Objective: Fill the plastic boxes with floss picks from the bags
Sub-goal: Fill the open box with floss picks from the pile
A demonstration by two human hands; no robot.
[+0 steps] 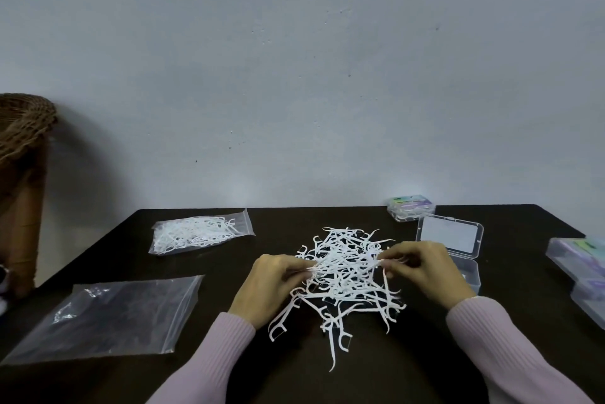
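**Inspector:** What is counted on the dark table (327, 377)?

**Recorder:** Two zip bags are noted. One full bag (199, 235), clear and packed with white picks, is laid at the far left of centre. One empty bag (111, 318), flat and transparent, is laid nearer, at the left edge. One open clear box (453, 248) is seen to the right of the pile, its lid raised toward the wall. One closed box (411, 207) with picks and a pastel label inside is set just behind it. At least two more labelled boxes (579, 259) are stacked at the right edge and are cut off by the frame, so their number cannot be fixed.

**Inspector:** And the task's own item?

**Recorder:** One loose pile of floss picks (347, 276) is spread at table centre, between the two hands. The picks are white, thin, each with a forked head and a curved pointed tail. They are tangled and cannot be counted.

**Inspector:** The hands?

**Recorder:** The left hand (271, 289) is curled, and picks at the pile's left side are pinched in its fingertips. The right hand (425, 269) is likewise curled, and picks at the pile's right side are pinched. Pink ribbed sleeves (510, 348) are worn on both arms.

**Inspector:** Surroundings?

**Recorder:** One wicker basket (23, 122) is recorded at far left, against a pale wall (294, 76).
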